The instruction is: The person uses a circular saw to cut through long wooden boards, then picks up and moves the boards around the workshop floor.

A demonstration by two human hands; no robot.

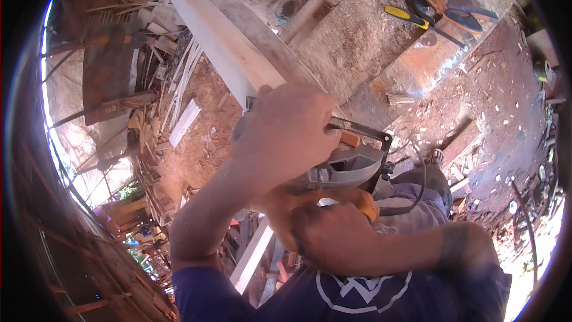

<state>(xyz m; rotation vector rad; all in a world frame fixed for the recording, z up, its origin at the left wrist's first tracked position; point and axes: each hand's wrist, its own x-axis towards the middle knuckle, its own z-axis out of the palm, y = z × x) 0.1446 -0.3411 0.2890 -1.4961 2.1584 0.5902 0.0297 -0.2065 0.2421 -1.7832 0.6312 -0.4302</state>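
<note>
Here: my right hand (330, 232) curled round bulky orange-and-grey power tool (356, 196), likely guiding; left hand (292, 125) bent over far end, hold unclear.

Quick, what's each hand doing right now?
Left hand: over the corded power tool; grip hidden, so open or closed can't be told.
Right hand: closed around the tool's orange handle.

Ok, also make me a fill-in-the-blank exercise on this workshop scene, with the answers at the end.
1. The ____ hand grips the orange handle of the power tool.
2. From near the left hand, the long pale beam stretches toward the upper ____ of the picture.
3. The slim tool lying at the upper right has a black and ____ handle.

Missing words: right; left; yellow.
</note>
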